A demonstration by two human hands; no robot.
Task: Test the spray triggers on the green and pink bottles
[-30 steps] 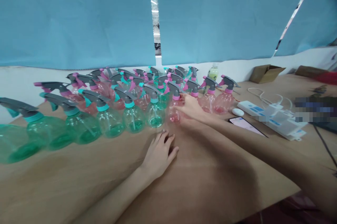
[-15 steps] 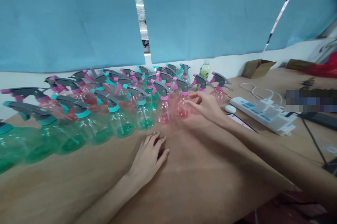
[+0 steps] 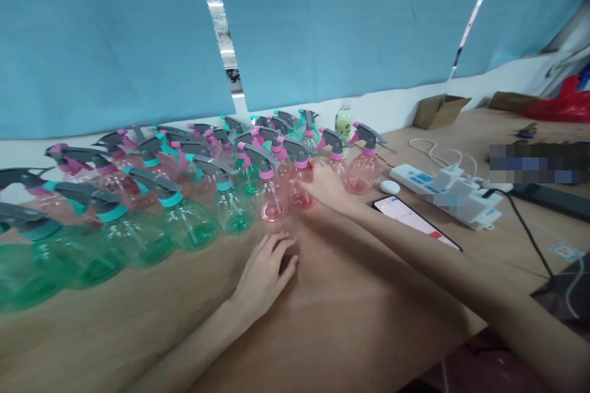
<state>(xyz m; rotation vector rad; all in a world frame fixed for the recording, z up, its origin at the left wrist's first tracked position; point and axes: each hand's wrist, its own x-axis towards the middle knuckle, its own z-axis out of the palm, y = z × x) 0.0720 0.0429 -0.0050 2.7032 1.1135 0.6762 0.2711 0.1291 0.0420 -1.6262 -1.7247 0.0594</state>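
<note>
My right hand (image 3: pixel 322 185) is at a pink spray bottle (image 3: pixel 303 197) with a grey and pink trigger head. Its thumb lies across the front of the bottle, and the other fingers curl round the far side, partly hidden. Just to the left stands another pink spray bottle (image 3: pixel 271 199), upright and close beside it. My left hand (image 3: pixel 262 267) rests on the brown table (image 3: pixel 350 319) with loosely bent fingers and holds nothing. Closest to its fingertips is a green spray bottle (image 3: pixel 236 211) with a turquoise collar.
Several more green and pink spray bottles crowd the left and back. To the right lie a phone (image 3: pixel 417 224), a white oval object (image 3: pixel 389 187) and a power strip (image 3: pixel 449 199) with cables. A labelled bottle (image 3: pixel 343 119) and a cardboard box (image 3: pixel 437 113) stand near the wall.
The view has shifted a little to the right, showing more of the phone. My right hand has closed in on the pink spray bottle, its thumb now across it. My left hand stays on the table.
</note>
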